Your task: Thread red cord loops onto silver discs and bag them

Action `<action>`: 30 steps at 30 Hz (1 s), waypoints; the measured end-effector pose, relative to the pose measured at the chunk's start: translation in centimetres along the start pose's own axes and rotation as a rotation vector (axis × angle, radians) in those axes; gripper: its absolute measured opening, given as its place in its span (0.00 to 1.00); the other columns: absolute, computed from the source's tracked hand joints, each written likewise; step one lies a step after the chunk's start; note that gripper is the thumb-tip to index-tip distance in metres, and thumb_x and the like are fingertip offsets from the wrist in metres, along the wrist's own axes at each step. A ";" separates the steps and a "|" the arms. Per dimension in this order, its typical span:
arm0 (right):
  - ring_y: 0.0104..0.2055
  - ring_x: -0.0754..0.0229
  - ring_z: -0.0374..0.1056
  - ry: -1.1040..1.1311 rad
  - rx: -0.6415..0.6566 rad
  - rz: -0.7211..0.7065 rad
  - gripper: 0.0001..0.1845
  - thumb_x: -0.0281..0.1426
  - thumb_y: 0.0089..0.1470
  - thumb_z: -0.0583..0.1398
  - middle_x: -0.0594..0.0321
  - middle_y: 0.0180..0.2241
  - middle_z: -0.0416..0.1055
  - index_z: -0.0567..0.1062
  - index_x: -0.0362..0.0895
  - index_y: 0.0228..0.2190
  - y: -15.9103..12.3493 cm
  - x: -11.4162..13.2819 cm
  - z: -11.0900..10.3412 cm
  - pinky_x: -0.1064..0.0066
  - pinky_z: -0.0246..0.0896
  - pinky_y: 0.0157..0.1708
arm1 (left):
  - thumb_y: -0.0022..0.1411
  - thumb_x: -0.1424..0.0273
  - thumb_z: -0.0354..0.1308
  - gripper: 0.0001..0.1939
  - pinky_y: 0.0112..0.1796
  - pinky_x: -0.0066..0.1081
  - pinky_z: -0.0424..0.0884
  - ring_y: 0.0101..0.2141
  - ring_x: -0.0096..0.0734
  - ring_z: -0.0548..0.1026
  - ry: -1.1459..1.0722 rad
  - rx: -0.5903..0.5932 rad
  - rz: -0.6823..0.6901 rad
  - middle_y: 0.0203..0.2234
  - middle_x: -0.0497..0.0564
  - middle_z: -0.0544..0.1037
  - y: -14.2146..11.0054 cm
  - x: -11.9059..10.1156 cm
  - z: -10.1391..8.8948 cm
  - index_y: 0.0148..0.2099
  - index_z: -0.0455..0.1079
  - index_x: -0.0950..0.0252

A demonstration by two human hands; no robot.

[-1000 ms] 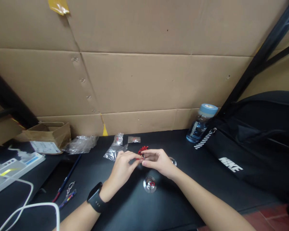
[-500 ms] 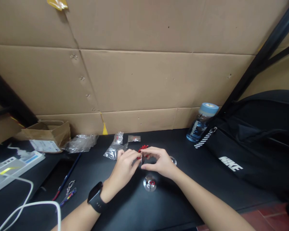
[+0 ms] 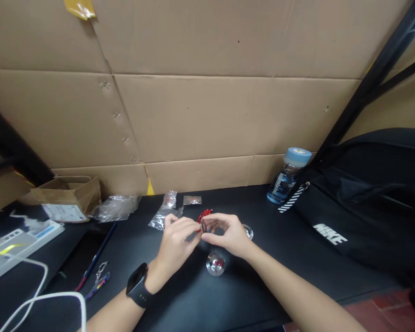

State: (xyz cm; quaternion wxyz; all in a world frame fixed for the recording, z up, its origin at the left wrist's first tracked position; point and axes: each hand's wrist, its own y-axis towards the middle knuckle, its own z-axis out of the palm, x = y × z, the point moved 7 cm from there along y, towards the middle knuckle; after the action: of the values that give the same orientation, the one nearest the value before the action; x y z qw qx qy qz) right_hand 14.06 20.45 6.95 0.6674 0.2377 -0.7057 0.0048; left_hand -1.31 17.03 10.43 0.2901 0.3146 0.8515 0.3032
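Between the fingertips of both hands is a small, round metal piece (image 3: 203,226), seen nearly edge-on. My left hand (image 3: 180,237), with a black watch (image 3: 138,282) on its wrist, pinches it from the left. From the right, the thumb and fingers of my right hand (image 3: 231,234) curve around its edge. Just behind the fingertips lies a bundle of red cord (image 3: 204,213), partly hidden. A shiny, round metal disc (image 3: 216,264) rests on the black table below the hands. Another shiny disc (image 3: 250,232) is partly covered by my right hand.
Clear plastic bags (image 3: 164,216) and a small packet (image 3: 192,200) lie behind the hands. At left are an open cardboard box (image 3: 72,196), a power strip (image 3: 24,246), a white cable (image 3: 55,295) and keys (image 3: 98,281). A water bottle (image 3: 284,182) and black bag (image 3: 363,207) stand right.
The metal piece has turned a little between my fingers, and more of its face shows now. Both hands have shifted slightly left in view. The discs on the table stay put.
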 end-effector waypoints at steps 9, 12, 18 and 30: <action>0.30 0.58 0.76 0.324 -0.051 0.227 0.21 0.39 0.41 0.77 0.59 0.28 0.81 0.83 0.40 0.36 0.2 -1.6 0.8 0.69 0.71 0.28 | 0.71 0.76 0.57 0.07 0.42 0.41 0.55 0.37 0.34 0.80 0.208 -0.001 0.195 0.34 0.45 0.84 0.4 -2.3 -1.3 0.39 0.73 0.61; 0.34 0.56 0.78 0.344 -0.077 0.218 0.23 0.37 0.39 0.78 0.57 0.33 0.82 0.84 0.42 0.38 0.3 -1.3 0.6 0.67 0.74 0.34 | 0.70 0.74 0.59 0.04 0.41 0.40 0.56 0.36 0.32 0.80 0.078 -0.018 0.079 0.34 0.45 0.84 0.5 -1.7 -1.3 0.41 0.74 0.61; 0.39 0.53 0.80 0.315 -0.095 0.168 0.26 0.35 0.35 0.79 0.55 0.39 0.83 0.84 0.43 0.39 0.4 -1.1 0.3 0.59 0.77 0.46 | 0.67 0.72 0.61 0.03 0.41 0.38 0.58 0.38 0.35 0.81 -0.126 0.009 -0.194 0.36 0.45 0.85 0.2 0.4 -0.1 0.41 0.75 0.59; 0.36 0.57 0.78 0.225 -0.079 0.047 0.29 0.29 0.35 0.78 0.56 0.39 0.83 0.83 0.43 0.43 0.2 -0.7 0.2 0.63 0.77 0.42 | 0.63 0.75 0.60 0.05 0.42 0.35 0.63 0.36 0.34 0.79 -0.220 -0.030 -0.284 0.35 0.45 0.82 -0.2 1.3 0.0 0.41 0.73 0.60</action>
State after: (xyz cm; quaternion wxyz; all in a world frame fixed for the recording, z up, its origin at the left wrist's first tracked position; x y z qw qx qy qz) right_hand 13.83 20.82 6.38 0.7509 0.1928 -0.6313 0.0193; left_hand -2.24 17.83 9.88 0.4261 0.2183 0.8458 0.2354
